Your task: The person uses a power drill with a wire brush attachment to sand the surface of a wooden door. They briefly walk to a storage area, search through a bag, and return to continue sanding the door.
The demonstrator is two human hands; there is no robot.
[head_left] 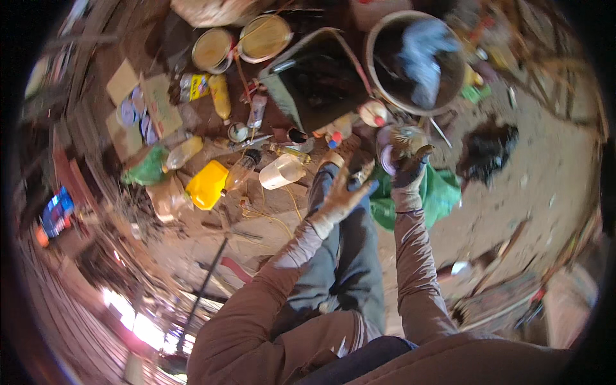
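My left hand (340, 200), in a pale glove with dark fingertips, reaches over my knees with its fingers spread and nothing in it. My right hand (410, 172), also gloved, is raised to the right of it. At its fingers is a round, pale brown, bristly thing (408, 138); the hand seems closed on it, though blur hides the grip. A purplish round rim (386, 158) shows just left of this hand. Below and behind the right hand lies a green plastic bag (439, 200). Nearest to my left hand stands a white plastic cup or cut container (282, 172).
Ahead is a square basin of dark liquid (321, 83), beside a round tub (371, 51) with a blue cloth (425, 58). Two tins (264, 38) stand behind. On the left are a yellow jug (206, 185), bottles and an open carton (163, 106). A black bag (489, 149) lies right.
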